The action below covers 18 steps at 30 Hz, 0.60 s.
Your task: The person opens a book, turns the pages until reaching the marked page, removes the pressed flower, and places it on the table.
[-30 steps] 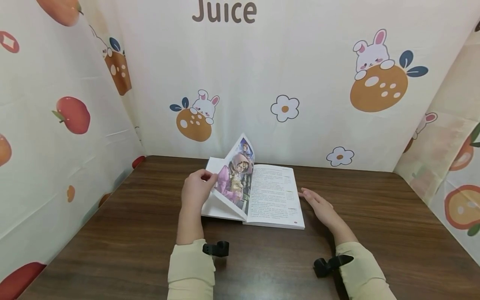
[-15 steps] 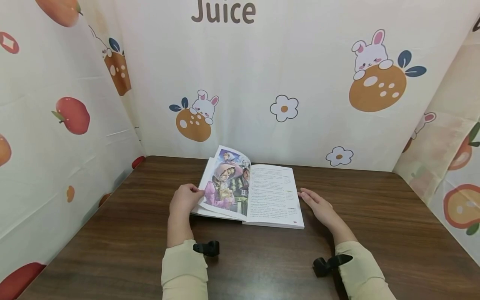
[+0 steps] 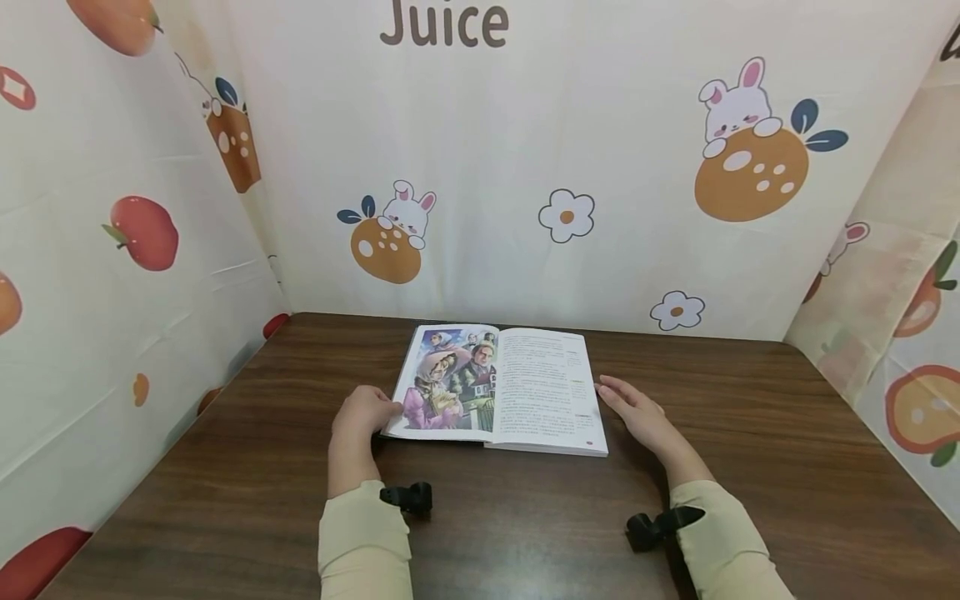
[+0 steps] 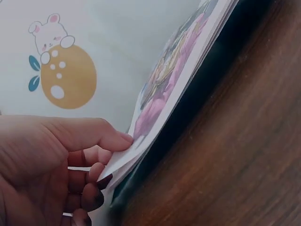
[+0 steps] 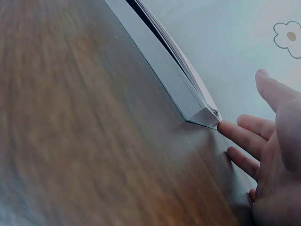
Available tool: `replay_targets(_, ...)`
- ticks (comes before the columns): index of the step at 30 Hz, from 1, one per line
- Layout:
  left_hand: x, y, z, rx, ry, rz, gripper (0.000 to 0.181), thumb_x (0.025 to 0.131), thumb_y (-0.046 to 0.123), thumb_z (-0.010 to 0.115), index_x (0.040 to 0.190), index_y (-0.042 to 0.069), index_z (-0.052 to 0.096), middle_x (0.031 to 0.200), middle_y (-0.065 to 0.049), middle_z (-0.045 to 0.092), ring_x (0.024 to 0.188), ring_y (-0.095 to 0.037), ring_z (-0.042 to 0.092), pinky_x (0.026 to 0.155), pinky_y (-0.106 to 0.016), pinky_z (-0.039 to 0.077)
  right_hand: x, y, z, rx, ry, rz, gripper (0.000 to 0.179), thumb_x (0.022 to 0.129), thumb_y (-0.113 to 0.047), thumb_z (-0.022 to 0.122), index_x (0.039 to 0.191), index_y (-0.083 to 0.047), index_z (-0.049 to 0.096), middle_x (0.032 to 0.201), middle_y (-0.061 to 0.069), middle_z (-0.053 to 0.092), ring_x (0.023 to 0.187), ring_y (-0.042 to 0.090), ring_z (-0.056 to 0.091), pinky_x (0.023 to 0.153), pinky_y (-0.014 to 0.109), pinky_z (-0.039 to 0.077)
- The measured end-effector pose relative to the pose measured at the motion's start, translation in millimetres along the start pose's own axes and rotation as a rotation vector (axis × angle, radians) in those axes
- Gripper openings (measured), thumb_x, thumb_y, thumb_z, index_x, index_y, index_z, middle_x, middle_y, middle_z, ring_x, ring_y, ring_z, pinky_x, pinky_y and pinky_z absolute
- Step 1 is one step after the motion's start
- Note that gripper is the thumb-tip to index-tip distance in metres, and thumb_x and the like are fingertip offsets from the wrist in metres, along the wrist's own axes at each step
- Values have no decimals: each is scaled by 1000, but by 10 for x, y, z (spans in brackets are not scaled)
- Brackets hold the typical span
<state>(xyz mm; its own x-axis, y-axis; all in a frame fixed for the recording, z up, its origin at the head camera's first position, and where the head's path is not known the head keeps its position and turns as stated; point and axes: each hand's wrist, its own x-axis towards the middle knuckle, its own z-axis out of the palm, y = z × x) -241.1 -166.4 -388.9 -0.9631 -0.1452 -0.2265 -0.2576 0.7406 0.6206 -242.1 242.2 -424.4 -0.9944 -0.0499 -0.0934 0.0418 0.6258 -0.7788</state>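
Note:
An open book (image 3: 536, 392) lies on the wooden table, a colour picture of people filling its left page (image 3: 450, 383) and printed text its right. At the left page's outer lower corner, my left hand (image 3: 363, 411) pinches the page, thumb on top and fingers beneath, as the left wrist view shows with the thumb (image 4: 120, 140) over the paper. Beside the book's right edge rests my right hand (image 3: 633, 414), its fingers fairly straight. In the right wrist view a fingertip (image 5: 223, 127) meets the corner of the thick page block (image 5: 155, 56).
The dark brown table (image 3: 517, 525) runs back to a white cloth backdrop (image 3: 487, 150) printed with rabbits, fruit and flowers. More printed cloth (image 3: 67, 292) stands along the left side and the right. Each wrist wears a black camera strap (image 3: 408, 498).
My left hand has brought the raised picture page over to the left and down, so it now lies nearly flat. The right hand has stayed at the book's right edge.

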Motion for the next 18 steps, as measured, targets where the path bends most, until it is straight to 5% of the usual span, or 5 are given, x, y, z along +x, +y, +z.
replay_targets(18,58,-10,63,44,10,2,22,80,23,67,80,5,55,78,-10,54,74,-25,50,63,-37,39,-7,-4,6,8,-10,17,67,92,-56,40,142,-13,34,144,19,34,131,43,23,96,65,19)
